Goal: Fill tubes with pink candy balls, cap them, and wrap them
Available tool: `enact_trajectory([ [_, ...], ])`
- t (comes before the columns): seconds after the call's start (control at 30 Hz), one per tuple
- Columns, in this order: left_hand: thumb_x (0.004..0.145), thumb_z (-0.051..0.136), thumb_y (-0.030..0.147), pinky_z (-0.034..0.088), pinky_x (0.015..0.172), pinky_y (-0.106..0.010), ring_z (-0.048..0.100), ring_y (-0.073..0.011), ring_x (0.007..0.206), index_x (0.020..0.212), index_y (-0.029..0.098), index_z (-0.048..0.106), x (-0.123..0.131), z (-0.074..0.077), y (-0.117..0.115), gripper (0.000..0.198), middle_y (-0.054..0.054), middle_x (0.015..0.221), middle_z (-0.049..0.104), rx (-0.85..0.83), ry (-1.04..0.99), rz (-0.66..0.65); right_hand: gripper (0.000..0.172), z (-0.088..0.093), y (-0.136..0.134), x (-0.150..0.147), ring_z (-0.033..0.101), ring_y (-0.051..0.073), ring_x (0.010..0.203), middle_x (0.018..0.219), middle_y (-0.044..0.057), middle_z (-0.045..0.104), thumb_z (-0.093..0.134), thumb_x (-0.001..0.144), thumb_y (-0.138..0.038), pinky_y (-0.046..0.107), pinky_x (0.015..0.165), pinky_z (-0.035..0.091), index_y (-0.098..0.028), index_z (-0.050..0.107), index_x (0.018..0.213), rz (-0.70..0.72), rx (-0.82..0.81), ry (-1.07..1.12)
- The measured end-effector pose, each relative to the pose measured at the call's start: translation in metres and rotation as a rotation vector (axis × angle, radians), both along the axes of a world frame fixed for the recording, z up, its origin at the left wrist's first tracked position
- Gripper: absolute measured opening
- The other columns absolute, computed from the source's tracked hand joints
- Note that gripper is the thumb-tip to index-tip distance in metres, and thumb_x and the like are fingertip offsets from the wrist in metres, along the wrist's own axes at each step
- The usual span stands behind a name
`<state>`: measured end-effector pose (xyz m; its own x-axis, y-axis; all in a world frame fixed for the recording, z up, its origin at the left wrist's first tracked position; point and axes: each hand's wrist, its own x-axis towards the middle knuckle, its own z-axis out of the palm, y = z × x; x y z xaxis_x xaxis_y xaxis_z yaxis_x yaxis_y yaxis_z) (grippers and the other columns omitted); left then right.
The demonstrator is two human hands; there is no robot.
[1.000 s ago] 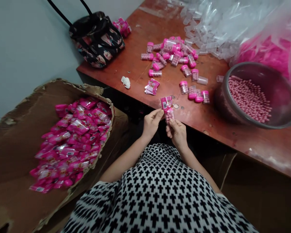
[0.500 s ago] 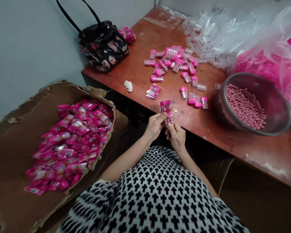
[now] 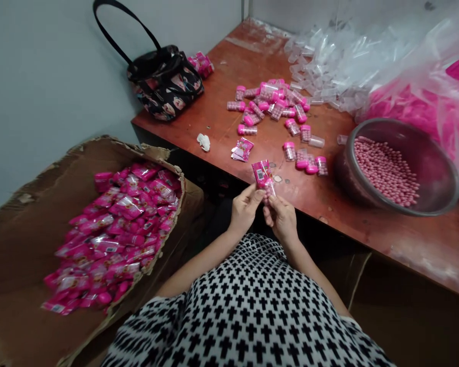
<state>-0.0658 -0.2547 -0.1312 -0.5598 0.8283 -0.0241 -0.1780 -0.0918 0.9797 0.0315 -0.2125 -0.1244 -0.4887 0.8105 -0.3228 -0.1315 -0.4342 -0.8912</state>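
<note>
At the table's front edge, both my hands hold one small clear tube of pink balls (image 3: 268,190) with a printed pink label sleeve (image 3: 260,171) at its upper end. My left hand (image 3: 245,210) pinches it from the left, and my right hand (image 3: 283,218) grips its lower part from the right. My fingers hide the tube's bottom end. Just beyond lies a small stack of flat pink labels (image 3: 243,149). To the right of these, several pink-capped tubes (image 3: 289,151) lie or stand on the table, with a larger heap of tubes (image 3: 270,94) behind.
A grey bowl (image 3: 439,176) of pink balls stands at the right. Behind it are a plastic bag of pink pieces (image 3: 401,102) and a pile of clear tubes (image 3: 336,66). A cardboard box (image 3: 15,244) of wrapped pink packs is at my left, below a flowered handbag (image 3: 172,86).
The tube and its sleeve have turned and tilted slightly left in my fingers, so a barcode now faces me. My right hand has shifted a little lower and to the right.
</note>
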Motion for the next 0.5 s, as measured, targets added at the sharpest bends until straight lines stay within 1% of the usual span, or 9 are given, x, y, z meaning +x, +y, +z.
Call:
enact_trajectory([
  [0.03,0.081,0.060,0.041,0.053,0.077,-0.028,0.065,-0.0162,0.084,0.110,0.018,0.063,-0.005,0.002,-0.001,0.038,-0.006,0.095,0.069,0.023,0.139,0.042,0.029,0.001,0.000,0.001,0.040,0.004,0.030,0.047,-0.006,0.054,0.057,0.080,-0.045,0.016,0.028,0.026,-0.016,0.056,0.074,0.000,0.030,-0.038],
  [0.07,0.081,0.060,0.039,0.052,0.080,-0.029,0.065,-0.0168,0.089,0.113,0.019,0.062,-0.010,0.004,-0.001,0.037,-0.007,0.101,0.068,0.042,0.318,0.095,0.030,0.002,-0.001,0.001,0.041,0.004,0.031,0.049,-0.006,0.055,0.057,0.080,-0.047,0.016,0.029,0.027,-0.017,0.057,0.076,-0.002,0.070,-0.081],
  [0.13,0.081,0.061,0.034,0.051,0.082,-0.030,0.064,-0.0173,0.090,0.109,0.019,0.064,-0.020,0.007,-0.001,0.031,-0.007,0.099,0.067,0.065,0.731,0.176,0.032,0.006,-0.002,0.002,0.043,0.004,0.033,0.050,-0.005,0.055,0.056,0.081,-0.048,0.016,0.031,0.029,-0.017,0.057,0.076,-0.006,0.165,-0.177],
  [0.2,0.083,0.058,0.028,0.050,0.081,-0.030,0.063,-0.0167,0.085,0.103,0.019,0.067,-0.029,0.009,0.001,0.023,-0.006,0.089,0.068,0.086,1.092,0.151,0.033,0.008,-0.003,0.001,0.044,0.004,0.034,0.050,-0.005,0.054,0.054,0.082,-0.048,0.015,0.033,0.032,-0.017,0.056,0.071,-0.007,0.249,-0.264],
  [0.23,0.084,0.056,0.025,0.050,0.080,-0.029,0.063,-0.0165,0.083,0.100,0.019,0.067,-0.032,0.009,0.002,0.020,-0.006,0.085,0.067,0.100,1.223,0.115,0.034,0.009,-0.003,0.000,0.045,0.004,0.034,0.050,-0.005,0.054,0.053,0.082,-0.048,0.016,0.034,0.032,-0.017,0.055,0.069,-0.006,0.277,-0.298],
  [0.3,0.087,0.051,0.021,0.049,0.078,-0.028,0.063,-0.0169,0.084,0.096,0.018,0.066,-0.036,0.011,0.006,0.019,-0.006,0.082,0.067,0.116,1.394,0.060,0.035,0.009,-0.003,0.000,0.045,0.005,0.035,0.050,-0.005,0.054,0.052,0.083,-0.048,0.016,0.035,0.033,-0.017,0.054,0.066,-0.003,0.312,-0.339],
  [0.33,0.087,0.048,0.019,0.049,0.078,-0.028,0.063,-0.0174,0.086,0.092,0.017,0.066,-0.037,0.011,0.007,0.018,-0.006,0.082,0.067,0.121,1.454,0.052,0.035,0.009,-0.003,0.000,0.045,0.005,0.035,0.050,-0.005,0.054,0.051,0.084,-0.048,0.016,0.036,0.033,-0.017,0.054,0.067,-0.002,0.325,-0.351],
  [0.4,0.088,0.046,0.018,0.048,0.077,-0.027,0.063,-0.0182,0.088,0.085,0.016,0.064,-0.037,0.011,0.011,0.018,-0.007,0.082,0.066,0.133,1.554,0.059,0.035,0.007,-0.003,0.001,0.046,0.005,0.036,0.051,-0.005,0.054,0.050,0.085,-0.048,0.016,0.037,0.034,-0.018,0.054,0.068,0.002,0.354,-0.367],
  [0.5,0.088,0.046,0.017,0.047,0.071,-0.026,0.062,-0.0175,0.082,0.076,0.015,0.060,-0.038,0.011,0.016,0.018,-0.007,0.077,0.064,0.175,1.679,0.056,0.035,0.003,-0.003,0.003,0.047,0.005,0.037,0.051,-0.005,0.054,0.049,0.085,-0.048,0.016,0.038,0.035,-0.018,0.053,0.068,-0.003,0.394,-0.379],
])
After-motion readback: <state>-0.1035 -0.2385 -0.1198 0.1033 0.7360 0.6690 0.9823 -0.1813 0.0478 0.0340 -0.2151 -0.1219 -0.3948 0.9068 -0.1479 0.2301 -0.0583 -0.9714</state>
